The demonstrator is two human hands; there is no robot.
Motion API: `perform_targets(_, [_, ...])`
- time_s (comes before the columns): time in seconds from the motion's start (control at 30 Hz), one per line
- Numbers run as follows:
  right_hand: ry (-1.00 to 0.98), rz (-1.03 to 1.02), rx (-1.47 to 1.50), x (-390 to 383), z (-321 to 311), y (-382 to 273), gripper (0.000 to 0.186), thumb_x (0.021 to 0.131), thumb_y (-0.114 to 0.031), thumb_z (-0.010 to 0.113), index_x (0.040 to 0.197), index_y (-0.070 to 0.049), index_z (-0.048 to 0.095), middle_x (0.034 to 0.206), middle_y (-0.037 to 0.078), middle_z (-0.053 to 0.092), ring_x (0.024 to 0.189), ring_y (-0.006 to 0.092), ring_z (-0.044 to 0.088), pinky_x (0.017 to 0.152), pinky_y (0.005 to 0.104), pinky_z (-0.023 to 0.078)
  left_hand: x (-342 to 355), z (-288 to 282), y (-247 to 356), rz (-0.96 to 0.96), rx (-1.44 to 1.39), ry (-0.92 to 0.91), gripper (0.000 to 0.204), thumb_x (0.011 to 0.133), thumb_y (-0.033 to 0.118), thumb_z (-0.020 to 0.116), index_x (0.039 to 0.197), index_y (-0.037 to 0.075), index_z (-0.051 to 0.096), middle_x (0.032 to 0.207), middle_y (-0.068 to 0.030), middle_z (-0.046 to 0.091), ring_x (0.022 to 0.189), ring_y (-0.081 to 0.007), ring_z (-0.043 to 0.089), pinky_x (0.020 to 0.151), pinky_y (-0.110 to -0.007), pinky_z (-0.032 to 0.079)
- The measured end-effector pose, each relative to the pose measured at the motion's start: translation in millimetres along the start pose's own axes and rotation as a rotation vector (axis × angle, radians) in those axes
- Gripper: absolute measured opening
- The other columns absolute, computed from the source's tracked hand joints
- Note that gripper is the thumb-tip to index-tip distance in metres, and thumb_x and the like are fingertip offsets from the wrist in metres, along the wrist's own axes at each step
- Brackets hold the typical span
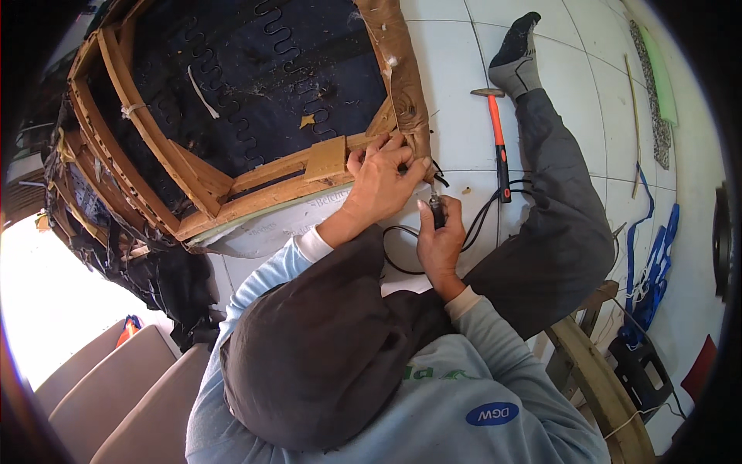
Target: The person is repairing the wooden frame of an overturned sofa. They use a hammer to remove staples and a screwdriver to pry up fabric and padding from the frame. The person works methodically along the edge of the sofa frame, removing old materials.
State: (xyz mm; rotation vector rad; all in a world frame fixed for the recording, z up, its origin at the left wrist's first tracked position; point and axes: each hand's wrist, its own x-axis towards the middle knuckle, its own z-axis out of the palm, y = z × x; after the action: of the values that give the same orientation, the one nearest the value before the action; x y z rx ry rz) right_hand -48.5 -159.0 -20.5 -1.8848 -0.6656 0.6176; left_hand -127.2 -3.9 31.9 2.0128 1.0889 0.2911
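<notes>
A wooden furniture frame (263,176) lies in front of me, its right side wrapped in brown leather-like covering (402,69). My left hand (380,182) is at the frame's near right corner, its fingers bent and pinching the edge of the brown covering. Just below that corner, my right hand (442,246) grips a black-handled tool (438,213) with a short metal shaft pointing up at the covering. Its tip is too small to make out, so I cannot tell whether it is a screwdriver or an awl. Close to the left fingertips is a small black strip (441,179).
A claw-less hammer (497,135) with an orange and black handle lies on the white tiles beside my outstretched leg (564,170). A black cable (481,224) loops behind my right hand. Blue straps (657,271) and a black case (641,371) are at the right.
</notes>
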Motion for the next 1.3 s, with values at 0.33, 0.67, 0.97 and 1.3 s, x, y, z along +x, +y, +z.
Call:
perform_targets(0.33, [-0.391, 0.354, 0.385, 7, -25, 3, 0.026, 0.109, -0.020, 0.072, 0.118, 0.004, 0.068, 0.084, 0.005, 0.068, 0.076, 0.0137, 0.062, 0.070, 0.0324, 0.051, 3, -1, -1, -0.012, -0.019, -0.020, 0.040, 0.100, 0.042, 0.071, 0.086, 0.005, 0.073, 0.155, -0.0268, 0.060, 0.153, -0.0478, 0.044, 0.116, -0.074, 0.018])
perform_targets(0.67, [-0.106, 0.154, 0.208, -15, 4, -18, 0.025, 0.110, -0.021, 0.069, 0.116, 0.003, 0.068, 0.087, 0.008, 0.070, 0.079, 0.0134, 0.061, 0.072, 0.0331, 0.051, 4, -10, 4, -0.060, -0.059, -0.089, 0.043, 0.101, 0.043, 0.072, 0.080, 0.006, 0.067, 0.117, -0.0127, 0.064, 0.137, -0.0397, 0.055, 0.113, -0.068, 0.023])
perform_targets(0.97, [-0.516, 0.344, 0.613, 25, -23, 8, 0.022, 0.114, -0.026, 0.063, 0.112, -0.005, 0.065, 0.068, -0.004, 0.052, 0.049, 0.0048, 0.046, 0.045, 0.0257, 0.037, 0, 0, 0, 0.024, 0.045, 0.008, 0.043, 0.105, 0.046, 0.069, 0.086, 0.007, 0.066, 0.107, -0.0089, 0.064, 0.127, -0.0350, 0.059, 0.113, -0.064, 0.027])
perform_targets(1.3, [-0.602, -0.092, 0.123, 109, -21, 54, 0.041, 0.111, -0.033, 0.064, 0.083, -0.003, 0.063, 0.059, 0.004, 0.055, 0.051, 0.0128, 0.053, 0.049, 0.0333, 0.041, 4, 2, 6, -0.021, 0.055, 0.003, 0.038, 0.101, 0.044, 0.070, 0.093, 0.007, 0.076, 0.128, -0.0151, 0.065, 0.136, -0.0436, 0.055, 0.109, -0.076, 0.022])
